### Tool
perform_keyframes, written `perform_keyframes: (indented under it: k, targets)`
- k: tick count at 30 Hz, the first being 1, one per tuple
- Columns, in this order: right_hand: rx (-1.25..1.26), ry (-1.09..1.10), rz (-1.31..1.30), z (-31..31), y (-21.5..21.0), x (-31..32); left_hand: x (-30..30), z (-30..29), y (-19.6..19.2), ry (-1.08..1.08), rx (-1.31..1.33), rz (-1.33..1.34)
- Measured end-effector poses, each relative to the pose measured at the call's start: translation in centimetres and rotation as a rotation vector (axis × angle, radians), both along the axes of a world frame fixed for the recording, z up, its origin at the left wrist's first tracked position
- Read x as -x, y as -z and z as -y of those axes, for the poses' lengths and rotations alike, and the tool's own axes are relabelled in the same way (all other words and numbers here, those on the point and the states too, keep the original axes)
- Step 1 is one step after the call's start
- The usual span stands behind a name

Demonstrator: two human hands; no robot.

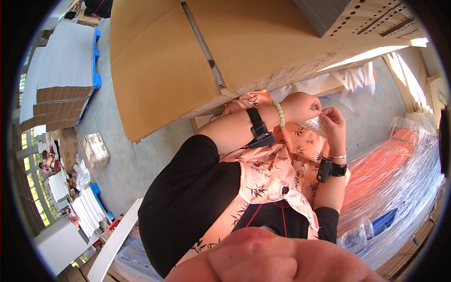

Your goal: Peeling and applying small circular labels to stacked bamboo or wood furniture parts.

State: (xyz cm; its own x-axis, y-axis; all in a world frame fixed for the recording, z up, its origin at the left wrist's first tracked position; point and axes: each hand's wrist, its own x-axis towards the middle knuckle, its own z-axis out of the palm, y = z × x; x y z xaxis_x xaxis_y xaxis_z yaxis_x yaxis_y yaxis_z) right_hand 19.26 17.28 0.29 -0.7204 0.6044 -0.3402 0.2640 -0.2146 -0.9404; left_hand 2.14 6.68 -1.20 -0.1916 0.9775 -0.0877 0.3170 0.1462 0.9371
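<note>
My left hand [303, 107] reaches across my front, thumb and fingers closed in a pinch. Right beside it, my right hand [334, 124] is raised with thumb and fingers pinched at the edge of a thin white dotted piece [314, 125]. Whether that piece is cloth or paper I cannot tell. It hangs between both hands, in front of my peach apron [263, 181] with dark leaf prints. Anything inside the left pinch is too small to make out. Both hands are beside the near edge of a big stack topped with brown cardboard [164, 70].
A grey panel block [324, 16] rests on the cardboard stack. To the right lies an orange bundle in clear plastic film [380, 162]. White sheets [68, 54] are stacked on a blue pallet [97, 61] at left. A taped carton [96, 150] sits on the grey floor [127, 174].
</note>
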Motion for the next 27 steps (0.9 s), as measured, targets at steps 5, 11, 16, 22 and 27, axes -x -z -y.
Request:
perform_keyframes:
  k: [5,11,16,22,27]
  targets:
    - [0.039,0.031,-0.049,-0.5,0.1,-0.1,-0.1,-0.5,-0.3,0.002,-0.007,0.008]
    - [0.048,0.02,-0.06,-0.1,-0.4,0.5,0.1,-0.1,-0.5,-0.025,-0.01,0.027]
    - [0.025,-0.001,-0.029,0.1,-0.3,0.0,-0.3,0.0,0.1,-0.027,-0.057,0.0]
    - [0.01,0.039,-0.017,0.5,-0.5,0.1,-0.3,0.3,-0.3,-0.013,-0.065,0.025]
    - [0.007,0.042,-0.048,0.7,-0.8,0.7,0.2,0.6,-0.7,-0.03,-0.05,0.008]
